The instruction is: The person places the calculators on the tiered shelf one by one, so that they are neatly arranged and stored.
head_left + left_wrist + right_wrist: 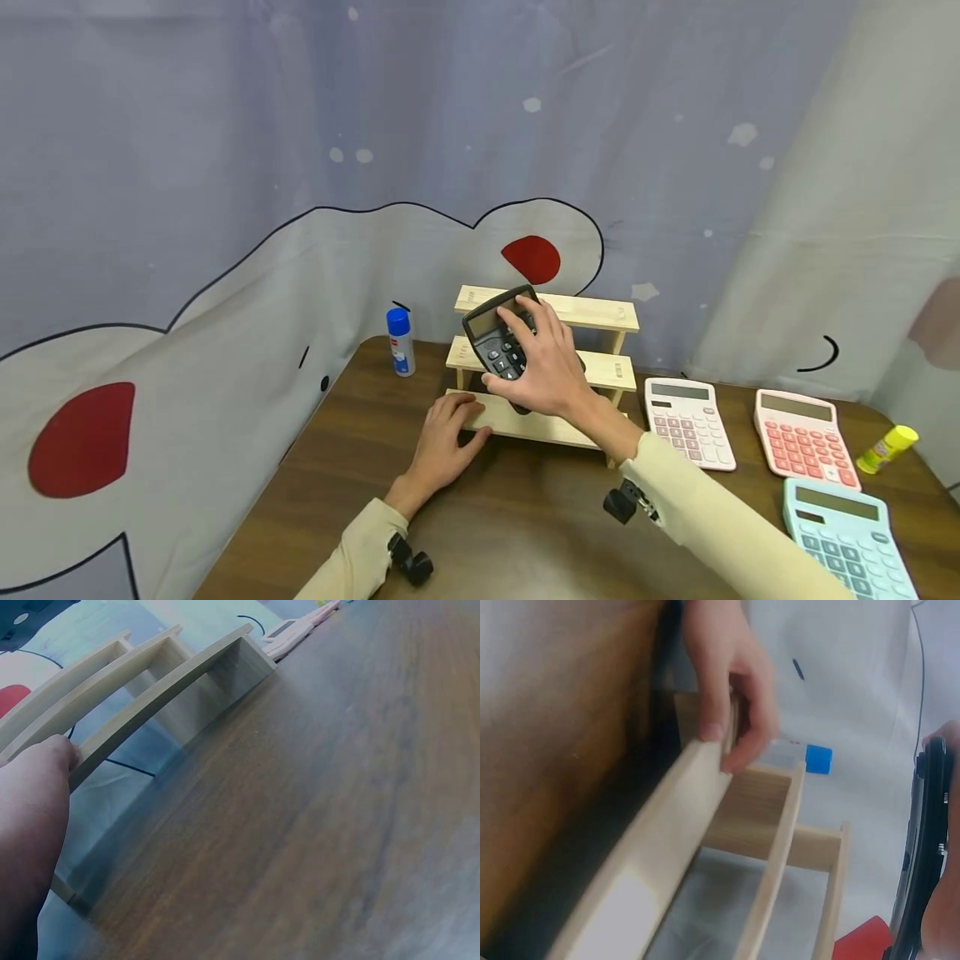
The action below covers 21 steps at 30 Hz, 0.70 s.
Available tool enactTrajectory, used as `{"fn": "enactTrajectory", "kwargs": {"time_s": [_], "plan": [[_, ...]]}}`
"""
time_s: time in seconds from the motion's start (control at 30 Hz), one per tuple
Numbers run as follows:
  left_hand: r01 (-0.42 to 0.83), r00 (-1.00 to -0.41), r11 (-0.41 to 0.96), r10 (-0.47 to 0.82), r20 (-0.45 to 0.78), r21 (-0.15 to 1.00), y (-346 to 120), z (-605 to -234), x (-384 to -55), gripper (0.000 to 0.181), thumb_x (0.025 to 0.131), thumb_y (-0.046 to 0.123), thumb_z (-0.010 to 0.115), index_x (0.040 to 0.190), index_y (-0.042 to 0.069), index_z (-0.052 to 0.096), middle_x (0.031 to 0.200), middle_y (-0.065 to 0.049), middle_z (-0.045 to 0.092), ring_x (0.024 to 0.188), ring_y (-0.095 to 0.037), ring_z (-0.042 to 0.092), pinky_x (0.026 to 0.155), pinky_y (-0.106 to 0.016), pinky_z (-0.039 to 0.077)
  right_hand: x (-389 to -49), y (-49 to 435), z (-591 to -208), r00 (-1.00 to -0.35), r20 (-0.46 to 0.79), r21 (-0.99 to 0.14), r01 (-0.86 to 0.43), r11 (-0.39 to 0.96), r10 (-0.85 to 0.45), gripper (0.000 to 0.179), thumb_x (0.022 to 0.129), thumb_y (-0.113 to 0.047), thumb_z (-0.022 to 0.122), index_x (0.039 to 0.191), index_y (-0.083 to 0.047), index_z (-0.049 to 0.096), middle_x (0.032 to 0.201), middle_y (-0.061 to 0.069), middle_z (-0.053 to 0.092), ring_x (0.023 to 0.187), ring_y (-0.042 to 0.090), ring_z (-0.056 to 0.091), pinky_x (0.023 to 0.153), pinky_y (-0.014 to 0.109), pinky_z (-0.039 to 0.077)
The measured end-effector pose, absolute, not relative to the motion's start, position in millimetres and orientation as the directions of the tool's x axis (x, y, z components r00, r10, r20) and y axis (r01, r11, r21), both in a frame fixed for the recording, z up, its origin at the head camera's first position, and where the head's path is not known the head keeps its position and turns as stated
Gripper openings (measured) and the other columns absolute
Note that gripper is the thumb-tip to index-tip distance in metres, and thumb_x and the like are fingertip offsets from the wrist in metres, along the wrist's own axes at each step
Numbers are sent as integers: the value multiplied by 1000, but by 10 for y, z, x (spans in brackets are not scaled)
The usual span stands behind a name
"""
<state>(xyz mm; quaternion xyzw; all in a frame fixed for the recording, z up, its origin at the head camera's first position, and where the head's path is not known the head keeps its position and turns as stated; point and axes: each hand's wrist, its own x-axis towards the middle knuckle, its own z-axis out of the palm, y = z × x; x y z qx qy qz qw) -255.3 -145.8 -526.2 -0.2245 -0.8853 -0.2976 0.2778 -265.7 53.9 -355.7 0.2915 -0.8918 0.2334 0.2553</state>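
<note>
A three-step wooden shelf rack (592,312) stands at the back of the brown table. My left hand (444,443) grips the left end of its lowest step, thumb at the front edge; the right wrist view shows the fingers (757,724) curled round the board. Raised in front of the rack, a black calculator (491,340) is held by my right hand (553,371), with fingers and thumb spread across its key side. Its screen tilts up to the left. Only its thin side edge (928,817) shows in the right wrist view.
A blue-capped bottle (401,342) stands left of the rack. To the right lie a white calculator (688,422), a pink calculator (806,437) and a light-blue calculator (851,533). A yellow glue stick (887,450) lies at the far right. A patterned curtain (420,125) hangs behind.
</note>
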Motion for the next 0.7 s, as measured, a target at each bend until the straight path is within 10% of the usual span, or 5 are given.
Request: {"fn": "enactTrajectory", "kwargs": {"time_s": [0.7], "plan": [[577, -727, 714, 227, 648, 397, -1416, -5235, -2591, 35, 91, 39, 71, 118, 16, 68, 128, -5, 60, 121, -25, 52, 103, -47, 41, -3273, 359, -3036, -832, 506, -347, -439, 829, -229, 80, 78, -55, 68, 146, -20, 45, 158, 12, 29, 144, 37, 28, 103, 61, 34]]}}
